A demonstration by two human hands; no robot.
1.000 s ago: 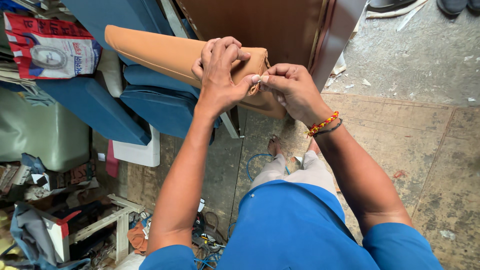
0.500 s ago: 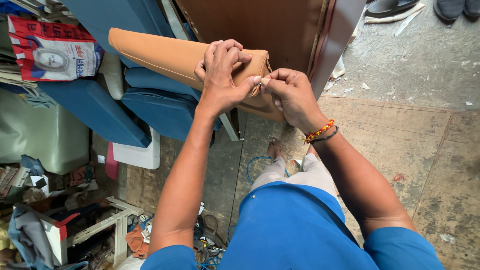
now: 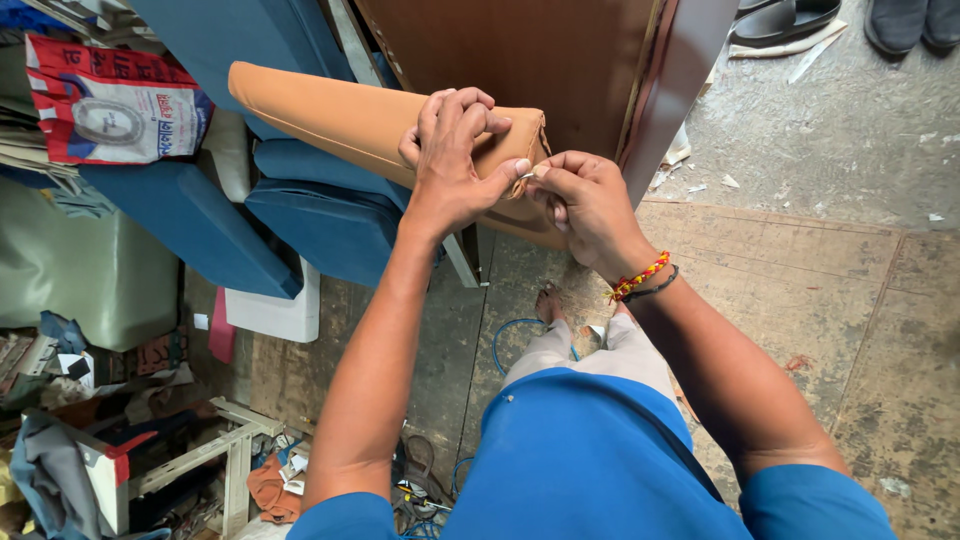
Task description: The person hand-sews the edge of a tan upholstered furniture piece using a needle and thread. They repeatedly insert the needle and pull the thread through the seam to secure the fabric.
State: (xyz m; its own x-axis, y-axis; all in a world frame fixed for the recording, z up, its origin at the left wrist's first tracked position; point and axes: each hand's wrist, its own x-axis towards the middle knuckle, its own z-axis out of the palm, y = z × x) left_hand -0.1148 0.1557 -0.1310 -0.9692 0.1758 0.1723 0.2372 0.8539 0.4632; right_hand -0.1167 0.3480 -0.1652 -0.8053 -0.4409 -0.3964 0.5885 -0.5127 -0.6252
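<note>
My left hand [image 3: 452, 160] clamps the tan cushion [image 3: 345, 120], whose length runs up-left away from me; my right hand [image 3: 585, 205] pinches its near-end seam.

Likely upholstery workshop, blue seat cushions [image 3: 190, 215], scraps [image 3: 60, 370]

A long tan padded cushion [image 3: 340, 120] lies slanted from ten o'clock down to four o'clock (frayed stitched edge at its near end), resting across blue seat cushions [image 3: 320, 215].

hands: 2 [image 3: 455, 165] [image 3: 585, 205] | tan cushion: 1 [image 3: 330, 115] | blue cushions: 3 [image 3: 330, 215] | wrist bands: 2 [image 3: 640, 278] | sandals: 1 [image 3: 785, 18]
</note>
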